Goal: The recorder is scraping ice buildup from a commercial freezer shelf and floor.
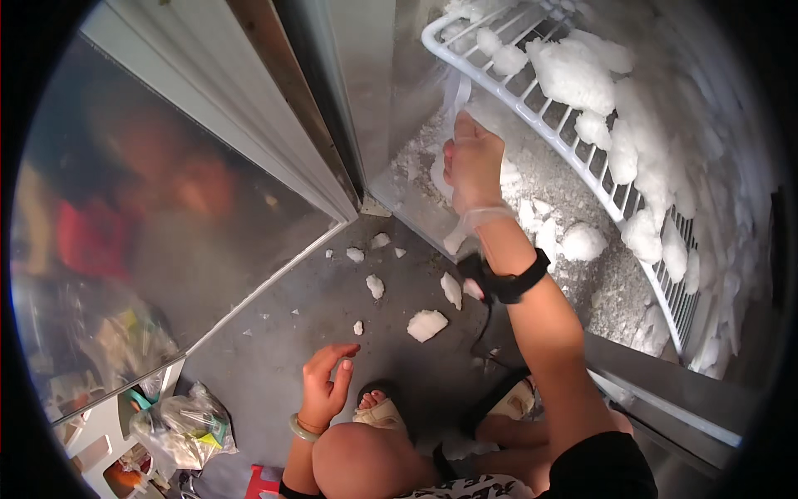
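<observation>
My right hand (472, 163) reaches into a frosted freezer cabinet, its fingers closed around the lower end of a pale strip-like tool (461, 93), blurred; its exact kind cannot be told. Beside and above the hand is a white wire shelf (564, 146) carrying lumps of frost (573, 73). Loose ice chunks (583, 242) and crushed frost lie on the cabinet floor below the shelf. My left hand (327, 380) hovers near my knee, fingers apart and slightly bent, holding nothing.
An open metal door (206, 249) spans the left. Ice pieces (427, 325) are scattered over the grey floor (299, 337) by my sandalled feet. Lower left, a plastic bag (187, 430) leans at a white rack (100, 436), near a red object (262, 481). The cabinet's sill (667, 411) runs at right.
</observation>
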`<action>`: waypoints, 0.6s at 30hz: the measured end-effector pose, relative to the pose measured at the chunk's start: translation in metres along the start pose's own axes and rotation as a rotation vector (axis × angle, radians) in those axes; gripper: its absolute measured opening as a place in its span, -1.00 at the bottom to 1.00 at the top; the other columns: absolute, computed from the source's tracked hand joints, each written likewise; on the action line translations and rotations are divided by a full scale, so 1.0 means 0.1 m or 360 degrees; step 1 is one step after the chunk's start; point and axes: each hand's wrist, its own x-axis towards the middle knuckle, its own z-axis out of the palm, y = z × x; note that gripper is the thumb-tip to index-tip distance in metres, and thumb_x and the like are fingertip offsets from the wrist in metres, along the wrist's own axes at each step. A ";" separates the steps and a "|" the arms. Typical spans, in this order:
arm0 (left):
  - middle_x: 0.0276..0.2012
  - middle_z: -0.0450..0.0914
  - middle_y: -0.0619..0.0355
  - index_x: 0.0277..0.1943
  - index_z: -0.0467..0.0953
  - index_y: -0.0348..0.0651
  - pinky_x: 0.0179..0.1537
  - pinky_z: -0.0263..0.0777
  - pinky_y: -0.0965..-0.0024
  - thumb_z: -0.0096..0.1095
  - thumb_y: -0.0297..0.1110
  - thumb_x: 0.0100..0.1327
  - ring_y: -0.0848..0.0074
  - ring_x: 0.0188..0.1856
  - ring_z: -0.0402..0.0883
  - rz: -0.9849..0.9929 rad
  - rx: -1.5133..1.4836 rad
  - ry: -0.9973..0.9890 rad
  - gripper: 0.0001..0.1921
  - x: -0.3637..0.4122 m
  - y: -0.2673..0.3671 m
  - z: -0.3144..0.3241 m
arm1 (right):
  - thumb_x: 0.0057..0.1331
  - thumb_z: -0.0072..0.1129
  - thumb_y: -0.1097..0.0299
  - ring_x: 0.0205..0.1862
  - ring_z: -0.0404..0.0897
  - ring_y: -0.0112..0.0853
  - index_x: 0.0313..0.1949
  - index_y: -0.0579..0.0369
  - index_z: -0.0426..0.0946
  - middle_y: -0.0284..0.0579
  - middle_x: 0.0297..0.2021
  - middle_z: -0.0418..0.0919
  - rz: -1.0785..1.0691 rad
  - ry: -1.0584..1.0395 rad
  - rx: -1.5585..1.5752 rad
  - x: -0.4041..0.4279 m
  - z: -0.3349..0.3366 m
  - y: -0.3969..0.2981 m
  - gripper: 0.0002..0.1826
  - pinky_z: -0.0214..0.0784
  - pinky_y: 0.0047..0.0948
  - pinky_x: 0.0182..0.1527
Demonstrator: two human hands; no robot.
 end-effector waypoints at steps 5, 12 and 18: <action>-0.31 0.60 -0.06 -0.19 0.52 -0.39 -0.14 0.39 0.36 -0.04 -0.38 0.26 0.30 -0.24 0.58 -0.0056 -0.0042 0.0126 -0.75 0.06 -0.06 -0.05 | 0.35 -0.09 0.18 -0.64 0.24 -0.58 -0.57 0.21 0.41 -0.33 -0.70 0.33 -0.0021 -0.0063 -0.0086 -0.33 0.06 0.18 -0.59 0.13 -0.49 -0.55; -0.30 0.61 -0.06 -0.18 0.52 -0.38 -0.13 0.39 0.36 -0.04 -0.39 0.27 0.29 -0.22 0.58 -0.0073 -0.0078 0.0141 -0.76 0.09 -0.05 0.04 | 0.34 -0.06 0.10 -0.76 0.10 -0.62 -0.32 0.11 0.39 -0.34 -0.69 0.27 0.0307 -0.0040 0.0187 0.10 -0.15 -0.13 -0.69 -0.12 -0.57 -0.73; -0.32 0.61 -0.04 -0.19 0.53 -0.36 -0.17 0.42 0.35 -0.03 -0.38 0.26 0.29 -0.26 0.61 0.0018 0.0085 0.0081 -0.76 0.08 0.12 -0.06 | 0.35 -0.09 0.09 -0.77 0.10 -0.60 -0.23 0.13 0.39 -0.28 -0.65 0.31 0.0522 -0.0255 0.0174 -0.08 -0.26 -0.30 -0.67 -0.12 -0.58 -0.73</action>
